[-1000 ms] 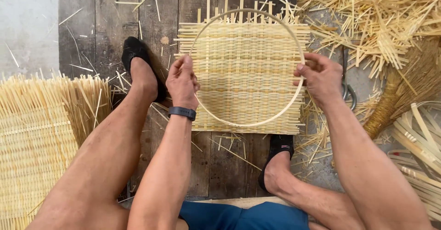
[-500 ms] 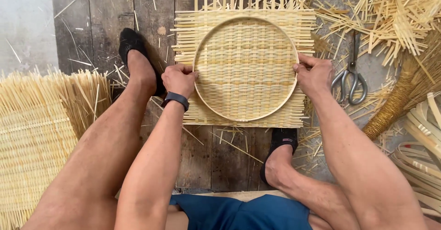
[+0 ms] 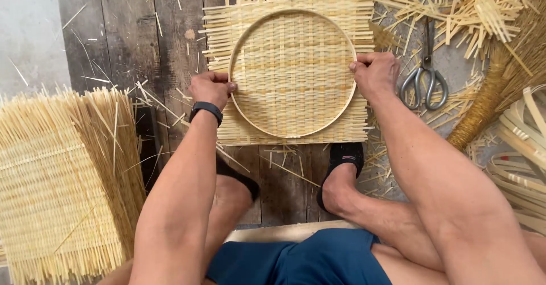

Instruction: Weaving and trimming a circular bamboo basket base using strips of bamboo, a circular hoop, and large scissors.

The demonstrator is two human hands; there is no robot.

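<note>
A square woven bamboo mat lies flat on dark wooden boards in front of me. A round bamboo hoop rests on top of it. My left hand grips the hoop's left edge, with a black band on the wrist. My right hand grips the hoop's right edge. Both hands press the ring against the mat. Loose strip ends stick out along the mat's far edge.
Scissors lie on the floor right of the mat. Another woven mat with long loose ends lies at my left. Bamboo strips pile at the back right, coiled strips at the right. My feet in black shoes rest below the mat.
The mat and hoop have come closer and lie flat. My left leg has pulled back from beside the mat. Both hands stay on the hoop's sides.
</note>
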